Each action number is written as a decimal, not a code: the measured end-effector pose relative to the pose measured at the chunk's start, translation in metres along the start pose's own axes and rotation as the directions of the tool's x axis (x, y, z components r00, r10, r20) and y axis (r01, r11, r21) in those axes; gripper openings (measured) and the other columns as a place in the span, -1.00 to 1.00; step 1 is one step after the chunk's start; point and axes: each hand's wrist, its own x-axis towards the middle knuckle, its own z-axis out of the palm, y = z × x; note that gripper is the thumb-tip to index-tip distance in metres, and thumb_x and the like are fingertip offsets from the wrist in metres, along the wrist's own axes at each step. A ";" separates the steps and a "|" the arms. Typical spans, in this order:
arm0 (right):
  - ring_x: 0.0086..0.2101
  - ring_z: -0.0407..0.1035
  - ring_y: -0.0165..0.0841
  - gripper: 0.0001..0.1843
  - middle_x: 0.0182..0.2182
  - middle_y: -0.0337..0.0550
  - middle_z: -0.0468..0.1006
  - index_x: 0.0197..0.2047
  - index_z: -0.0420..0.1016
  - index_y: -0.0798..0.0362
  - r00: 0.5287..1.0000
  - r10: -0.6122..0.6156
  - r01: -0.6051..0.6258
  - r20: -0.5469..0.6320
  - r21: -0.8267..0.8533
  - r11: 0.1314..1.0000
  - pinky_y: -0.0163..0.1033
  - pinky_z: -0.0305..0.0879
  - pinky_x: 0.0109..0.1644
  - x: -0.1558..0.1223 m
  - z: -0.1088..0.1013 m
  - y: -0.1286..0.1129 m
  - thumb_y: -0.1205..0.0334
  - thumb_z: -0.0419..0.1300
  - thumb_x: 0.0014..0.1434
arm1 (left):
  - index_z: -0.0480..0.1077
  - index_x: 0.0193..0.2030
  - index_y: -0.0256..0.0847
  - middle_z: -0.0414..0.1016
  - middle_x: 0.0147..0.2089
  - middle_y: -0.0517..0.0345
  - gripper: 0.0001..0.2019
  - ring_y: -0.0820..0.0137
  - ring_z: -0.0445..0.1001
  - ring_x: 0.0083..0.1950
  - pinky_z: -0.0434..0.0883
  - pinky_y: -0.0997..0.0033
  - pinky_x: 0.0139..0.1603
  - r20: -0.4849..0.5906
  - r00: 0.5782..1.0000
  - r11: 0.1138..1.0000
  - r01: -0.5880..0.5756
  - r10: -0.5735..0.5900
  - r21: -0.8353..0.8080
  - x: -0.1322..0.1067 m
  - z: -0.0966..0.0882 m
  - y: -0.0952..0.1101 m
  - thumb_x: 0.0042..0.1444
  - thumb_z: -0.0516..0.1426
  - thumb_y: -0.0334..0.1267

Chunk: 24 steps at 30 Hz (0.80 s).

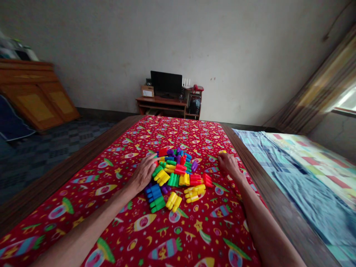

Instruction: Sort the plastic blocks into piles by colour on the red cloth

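A loose pile of plastic toy building blocks (180,169) in red, yellow, green, blue and purple lies mid-table, several of them with rounded knobs. At the pile's left side, my left hand (145,171) reaches in with its fingers stretched out, the tips touching or just over the blocks. My right hand (228,164) rests on the cloth to the right, apart from the pile. Its fingers curl down around a yellow block (222,151), of which only a small part shows past the fingertips. Closest to me lie yellow blocks (174,201) and a green block (157,204).
A red patterned cloth (167,237) covers the table, whose brown wooden edges (247,155) show at both sides. Beyond stands a desk (162,104) with a monitor (166,82). A bed (292,167) is on the right, a wooden cabinet (36,96) on the left.
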 end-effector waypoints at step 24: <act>-0.22 0.48 -0.22 -0.62 -0.23 0.07 0.63 -0.09 0.58 0.16 0.983 0.151 -0.151 -0.102 0.015 0.988 -0.21 0.32 -0.13 -0.001 0.002 0.013 0.30 -0.01 0.17 | 0.37 0.13 -0.16 0.33 0.27 -0.02 -0.49 0.19 0.23 0.31 0.17 0.00 0.36 -0.026 1.000 1.000 -0.017 0.017 0.002 -0.001 0.003 -0.005 0.36 -0.25 0.00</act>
